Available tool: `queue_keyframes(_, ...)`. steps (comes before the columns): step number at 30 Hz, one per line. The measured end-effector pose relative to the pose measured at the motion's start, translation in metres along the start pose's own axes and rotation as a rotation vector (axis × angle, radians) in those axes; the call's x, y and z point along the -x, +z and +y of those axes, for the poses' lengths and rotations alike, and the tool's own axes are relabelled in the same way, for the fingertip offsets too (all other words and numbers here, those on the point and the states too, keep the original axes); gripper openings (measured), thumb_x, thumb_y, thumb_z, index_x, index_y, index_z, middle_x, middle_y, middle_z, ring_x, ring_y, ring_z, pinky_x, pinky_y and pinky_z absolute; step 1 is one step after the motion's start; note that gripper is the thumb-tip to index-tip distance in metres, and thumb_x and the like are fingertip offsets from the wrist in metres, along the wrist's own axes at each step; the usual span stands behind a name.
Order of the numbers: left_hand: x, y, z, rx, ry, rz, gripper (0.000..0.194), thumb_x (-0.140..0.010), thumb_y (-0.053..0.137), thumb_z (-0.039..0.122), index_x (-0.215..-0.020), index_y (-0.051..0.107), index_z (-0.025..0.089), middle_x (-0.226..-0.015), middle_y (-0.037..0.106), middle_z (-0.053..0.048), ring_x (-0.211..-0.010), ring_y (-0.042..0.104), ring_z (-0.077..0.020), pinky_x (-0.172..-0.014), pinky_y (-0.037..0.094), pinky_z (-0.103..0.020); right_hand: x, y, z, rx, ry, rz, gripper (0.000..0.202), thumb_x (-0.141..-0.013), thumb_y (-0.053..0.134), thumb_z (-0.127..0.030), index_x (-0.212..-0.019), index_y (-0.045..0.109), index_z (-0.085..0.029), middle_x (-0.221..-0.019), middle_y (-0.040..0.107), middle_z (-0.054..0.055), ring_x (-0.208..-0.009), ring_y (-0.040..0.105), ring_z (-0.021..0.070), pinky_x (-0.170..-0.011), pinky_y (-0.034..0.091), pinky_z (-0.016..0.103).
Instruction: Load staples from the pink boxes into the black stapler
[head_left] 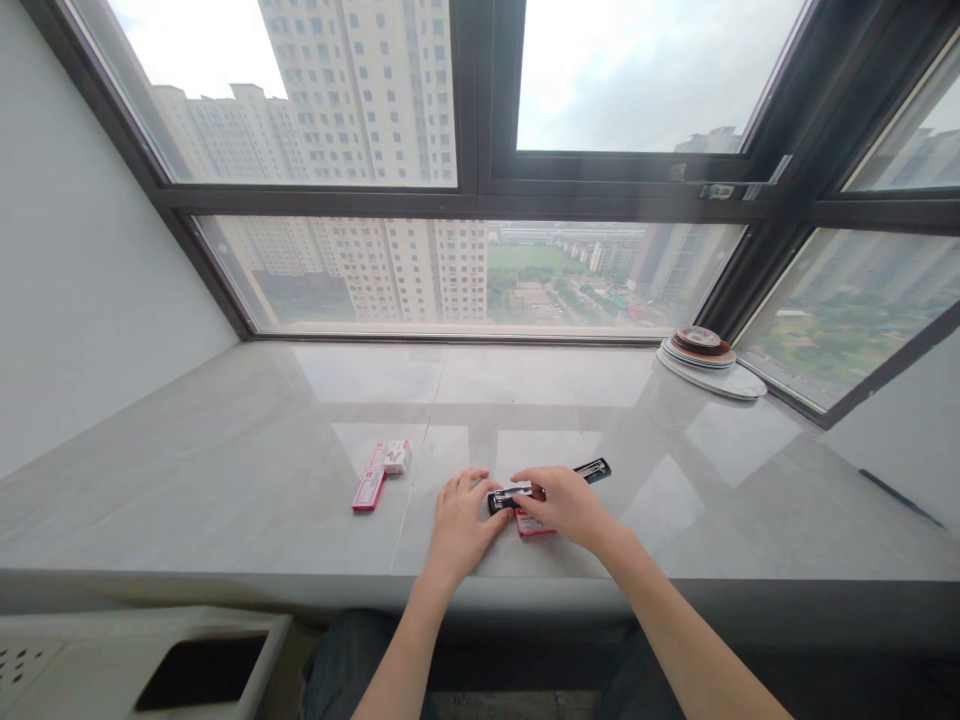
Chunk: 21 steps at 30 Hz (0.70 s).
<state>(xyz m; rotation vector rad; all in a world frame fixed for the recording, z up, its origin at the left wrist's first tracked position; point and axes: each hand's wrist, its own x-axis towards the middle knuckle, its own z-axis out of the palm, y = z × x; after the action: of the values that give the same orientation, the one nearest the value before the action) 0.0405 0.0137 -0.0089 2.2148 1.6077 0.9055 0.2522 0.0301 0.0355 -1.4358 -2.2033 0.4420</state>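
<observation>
A black stapler (499,501) lies opened out on the pale stone sill, a silver metal part showing along it. My left hand (463,520) is closed around its left end, thumb in front and fingers behind. Over its middle, my right hand (566,505) is closed, thumb and index finger at the metal part. Whether a strip of staples is between them is hidden. The stapler's other arm (594,470) sticks out beyond my right hand. Below the stapler, a red-and-white box (531,524) is partly covered by my right hand.
Left of my hands lie long pink-and-white boxes (369,490) and a small white box (397,457). Stacked plates (709,362) stand in the far right corner by the window. A dark thin strip (900,497) lies along the right wall. A light-coloured container (67,665) stands below the sill's front edge.
</observation>
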Motion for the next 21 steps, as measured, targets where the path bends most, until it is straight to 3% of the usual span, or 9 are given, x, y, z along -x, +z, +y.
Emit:
queue_keyframes(4, 0.000, 0.000, 0.000, 0.003, -0.002, 0.006, 0.027, -0.085, 0.073, 0.039, -0.111, 0.068, 0.035, -0.134, 0.059, -0.001, -0.127, 0.049, -0.0269, -0.110, 0.035, -0.045, 0.011, -0.005, -0.006, 0.018, 0.116, 0.042, 0.024, -0.094, 0.058, -0.040, -0.089, 0.076, -0.025, -0.066, 0.066, 0.001, -0.063, 0.057, 0.0159, -0.061, 0.030, 0.027)
queue_keyframes(9, -0.001, 0.000, 0.002, 0.009, 0.001, -0.004, 0.025, -0.087, 0.071, 0.040, -0.111, 0.068, 0.035, -0.133, 0.059, -0.001, -0.127, 0.049, -0.0271, -0.110, 0.035, -0.046, 0.029, 0.003, -0.016, -0.292, 0.111, -0.050, 0.029, -0.095, 0.056, -0.043, -0.114, 0.072, -0.027, -0.067, 0.064, -0.001, -0.062, 0.056, 0.0151, -0.061, 0.036, 0.025)
queue_keyframes(11, -0.001, 0.000, 0.003, 0.008, -0.002, -0.007, 0.026, -0.087, 0.071, 0.040, -0.112, 0.068, 0.035, -0.134, 0.059, -0.001, -0.128, 0.048, -0.0273, -0.110, 0.035, -0.046, 0.041, 0.005, -0.003, -0.400, 0.174, -0.018, 0.035, -0.094, 0.056, -0.050, -0.112, 0.071, -0.024, -0.066, 0.061, -0.002, -0.061, 0.053, 0.0147, -0.060, 0.036, 0.025)
queue_keyframes(14, -0.002, 0.000, 0.002, 0.007, -0.005, -0.009, 0.026, -0.087, 0.071, 0.041, -0.112, 0.068, 0.035, -0.134, 0.058, -0.001, -0.128, 0.048, -0.0271, -0.111, 0.035, -0.045, 0.060, -0.001, 0.036, -0.470, 0.386, 0.021, 0.044, -0.088, 0.059, -0.061, -0.096, 0.070, -0.020, -0.059, 0.053, -0.003, -0.055, 0.046, 0.0136, -0.053, 0.032, 0.025)
queue_keyframes(17, -0.002, 0.001, 0.001, 0.012, -0.004, -0.014, 0.026, -0.087, 0.072, 0.041, -0.112, 0.068, 0.036, -0.135, 0.058, 0.000, -0.128, 0.048, -0.0266, -0.110, 0.035, -0.045, 0.069, -0.020, 0.073, -0.536, 0.592, 0.093, 0.055, -0.083, 0.063, -0.065, -0.114, 0.066, -0.019, -0.058, 0.051, -0.005, -0.050, 0.041, 0.0121, -0.048, 0.028, 0.025)
queue_keyframes(19, -0.002, 0.001, 0.001, 0.015, -0.003, -0.017, 0.027, -0.086, 0.072, 0.042, -0.113, 0.069, 0.037, -0.135, 0.058, 0.000, -0.129, 0.048, -0.0266, -0.110, 0.035, -0.045, 0.064, -0.035, 0.082, -0.643, 0.577, 0.136, 0.064, -0.081, 0.066, -0.064, -0.128, 0.059, -0.021, -0.067, 0.056, -0.003, -0.052, 0.041, 0.0109, -0.048, 0.028, 0.024)
queue_keyframes(21, -0.002, 0.001, 0.000, 0.015, -0.004, -0.015, 0.028, -0.086, 0.072, 0.042, -0.113, 0.069, 0.036, -0.135, 0.058, 0.000, -0.129, 0.047, -0.0269, -0.111, 0.035, -0.045, 0.051, -0.049, 0.075, -0.734, 0.457, 0.121, 0.066, -0.079, 0.070, -0.063, -0.129, 0.060, -0.021, -0.077, 0.061, 0.000, -0.057, 0.045, 0.0111, -0.051, 0.031, 0.024)
